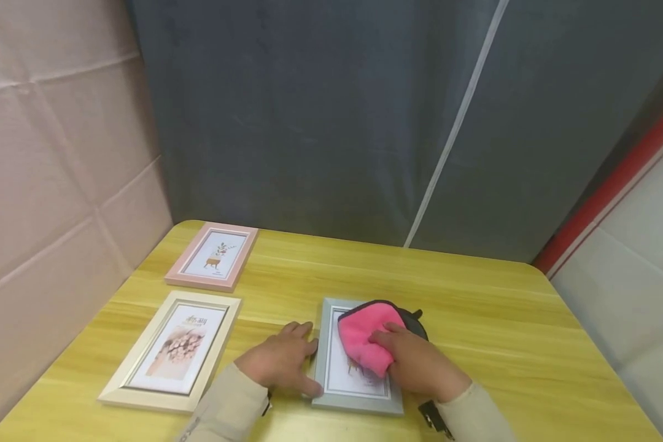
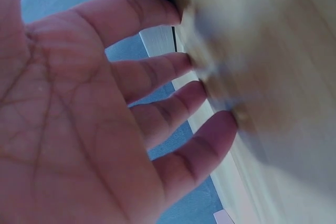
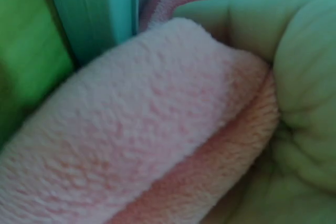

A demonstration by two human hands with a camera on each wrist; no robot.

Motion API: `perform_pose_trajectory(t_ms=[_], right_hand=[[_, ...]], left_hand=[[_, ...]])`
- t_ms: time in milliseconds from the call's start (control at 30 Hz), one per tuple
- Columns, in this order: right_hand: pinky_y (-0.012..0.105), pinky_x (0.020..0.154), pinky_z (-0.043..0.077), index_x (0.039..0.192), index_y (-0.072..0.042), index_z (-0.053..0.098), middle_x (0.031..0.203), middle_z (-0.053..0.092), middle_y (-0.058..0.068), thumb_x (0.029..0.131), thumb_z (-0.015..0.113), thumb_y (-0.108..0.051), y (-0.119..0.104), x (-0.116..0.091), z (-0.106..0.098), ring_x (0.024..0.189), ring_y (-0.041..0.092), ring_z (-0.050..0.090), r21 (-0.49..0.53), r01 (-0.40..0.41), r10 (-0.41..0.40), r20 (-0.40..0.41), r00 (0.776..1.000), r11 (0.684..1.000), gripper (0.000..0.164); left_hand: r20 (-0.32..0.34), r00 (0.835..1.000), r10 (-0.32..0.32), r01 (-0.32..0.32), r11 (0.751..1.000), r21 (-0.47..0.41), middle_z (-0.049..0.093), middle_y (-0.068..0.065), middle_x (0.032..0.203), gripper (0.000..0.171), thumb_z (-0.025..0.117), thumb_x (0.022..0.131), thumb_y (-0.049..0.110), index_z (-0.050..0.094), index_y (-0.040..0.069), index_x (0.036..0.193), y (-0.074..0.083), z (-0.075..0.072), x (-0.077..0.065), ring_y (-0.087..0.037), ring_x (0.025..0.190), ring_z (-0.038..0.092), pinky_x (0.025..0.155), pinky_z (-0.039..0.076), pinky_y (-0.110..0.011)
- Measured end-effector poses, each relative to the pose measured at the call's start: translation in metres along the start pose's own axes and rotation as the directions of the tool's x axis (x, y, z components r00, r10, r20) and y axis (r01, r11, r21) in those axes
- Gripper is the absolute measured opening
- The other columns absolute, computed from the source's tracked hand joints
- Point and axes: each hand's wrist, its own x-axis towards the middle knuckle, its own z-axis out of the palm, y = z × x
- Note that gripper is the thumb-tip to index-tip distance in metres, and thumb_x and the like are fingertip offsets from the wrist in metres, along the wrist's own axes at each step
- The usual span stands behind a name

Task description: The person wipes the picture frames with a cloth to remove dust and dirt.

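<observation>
A light blue-grey picture frame [image 1: 359, 403] lies flat on the table, its picture partly hidden under a pink cleaning cloth [image 1: 363, 337] with dark edging. My right hand [image 1: 422, 363] grips the bunched cloth against the frame's face. In the right wrist view, thick folds of the fluffy cloth [image 3: 136, 114] come out of the palm, beside the frame's edge [image 3: 89, 14]. At the frame's left side is my left hand [image 1: 284, 359], its thumb touching the lower-left border. The left wrist view shows that hand's spread fingers [image 2: 157, 74] with tips down at the tabletop.
A cream picture frame [image 1: 110, 388] with a flower picture lies on the left of the wood-grain table [image 1: 475, 294]. Behind it, near the far left corner, lies a pink frame [image 1: 174, 273]. A dark curtain [image 1: 309, 123] hangs beyond the far edge.
</observation>
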Motion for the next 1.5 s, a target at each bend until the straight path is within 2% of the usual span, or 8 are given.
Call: perform_pose_trajectory(t_ms=[300, 533, 667, 800, 933, 967, 1233, 1500], right_hand=[[0.056, 0.111, 0.032, 0.139, -0.011, 0.059, 0.142, 0.055, 0.009, 0.097, 0.063, -0.018, 0.006, 0.015, -0.001, 0.144, 0.036, 0.031, 0.072, -0.091, 0.088, 0.039, 0.995, 0.993, 0.043], [0.057, 0.112, 0.030, 0.139, -0.012, 0.058, 0.143, 0.054, 0.008, 0.094, 0.059, -0.001, 0.002, 0.003, -0.003, 0.144, 0.036, 0.030, 0.114, -0.032, 0.029, 0.029, 0.999, 0.993, 0.047], [0.055, 0.109, 0.036, 0.138, -0.011, 0.059, 0.138, 0.058, 0.005, 0.089, 0.062, 0.003, -0.003, -0.015, -0.006, 0.136, 0.032, 0.043, 0.091, 0.042, -0.047, 0.046, 0.998, 0.995, 0.051], [0.058, 0.103, 0.041, 0.139, -0.027, 0.058, 0.138, 0.057, -0.003, 0.093, 0.069, -0.025, -0.014, -0.039, -0.010, 0.131, 0.027, 0.048, 0.133, -0.044, 0.026, 0.140, 0.990, 0.990, 0.048], [0.062, 0.098, 0.043, 0.135, -0.045, 0.056, 0.139, 0.055, -0.012, 0.081, 0.073, -0.057, -0.028, -0.054, -0.009, 0.134, 0.029, 0.045, 0.148, -0.198, 0.156, 0.252, 0.955, 0.969, 0.059], [0.060, 0.098, 0.044, 0.134, -0.043, 0.057, 0.137, 0.056, -0.012, 0.079, 0.075, -0.057, -0.029, -0.054, -0.008, 0.133, 0.029, 0.046, 0.123, -0.180, 0.144, 0.258, 0.955, 0.976, 0.059], [0.056, 0.099, 0.045, 0.125, -0.034, 0.066, 0.121, 0.064, -0.016, 0.086, 0.076, -0.037, -0.026, -0.042, 0.001, 0.130, 0.029, 0.049, 0.030, -0.053, 0.046, 0.194, 0.980, 0.998, 0.040], [0.056, 0.101, 0.044, 0.126, -0.013, 0.069, 0.121, 0.068, 0.006, 0.090, 0.066, -0.006, -0.009, -0.013, 0.000, 0.130, 0.036, 0.049, -0.037, 0.024, -0.022, 0.055, 0.998, 0.999, 0.037]], left_hand=[[0.001, 1.000, -0.004, 0.004, 1.000, 0.002, 0.039, -0.024, 0.150, 0.087, 0.082, 0.067, 0.049, 0.059, -0.002, 0.134, 0.001, 0.001, 0.002, -0.041, 0.138, 0.035, 0.104, 0.039, -0.061], [-0.010, 1.000, -0.011, 0.011, 1.000, -0.002, 0.040, -0.024, 0.150, 0.085, 0.083, 0.065, 0.046, 0.060, -0.003, 0.132, 0.002, 0.002, 0.003, -0.042, 0.138, 0.035, 0.103, 0.039, -0.061], [-0.014, 1.000, -0.015, 0.015, 1.000, 0.002, 0.040, -0.024, 0.150, 0.085, 0.082, 0.065, 0.045, 0.060, -0.003, 0.132, 0.003, 0.002, 0.004, -0.042, 0.138, 0.034, 0.104, 0.038, -0.061], [-0.011, 1.000, -0.022, 0.022, 1.000, 0.009, 0.039, -0.024, 0.151, 0.085, 0.080, 0.065, 0.043, 0.059, -0.003, 0.133, 0.005, 0.002, 0.004, -0.042, 0.138, 0.034, 0.104, 0.038, -0.061], [-0.007, 0.999, -0.033, 0.033, 0.999, 0.007, 0.039, -0.025, 0.150, 0.083, 0.080, 0.064, 0.040, 0.060, -0.004, 0.131, 0.006, 0.002, 0.004, -0.043, 0.138, 0.034, 0.103, 0.039, -0.062], [-0.006, 0.999, -0.033, 0.033, 0.999, 0.008, 0.039, -0.025, 0.150, 0.082, 0.080, 0.064, 0.039, 0.060, -0.004, 0.131, 0.006, 0.002, 0.004, -0.043, 0.138, 0.034, 0.102, 0.039, -0.062], [0.000, 1.000, -0.015, 0.015, 0.999, 0.029, 0.040, -0.025, 0.149, 0.084, 0.079, 0.065, 0.042, 0.060, -0.005, 0.132, 0.004, 0.000, 0.003, -0.043, 0.136, 0.035, 0.100, 0.041, -0.063], [0.013, 1.000, 0.001, -0.001, 1.000, 0.031, 0.039, -0.025, 0.150, 0.086, 0.079, 0.067, 0.047, 0.059, -0.004, 0.133, 0.003, -0.001, 0.002, -0.043, 0.137, 0.034, 0.102, 0.039, -0.063]])
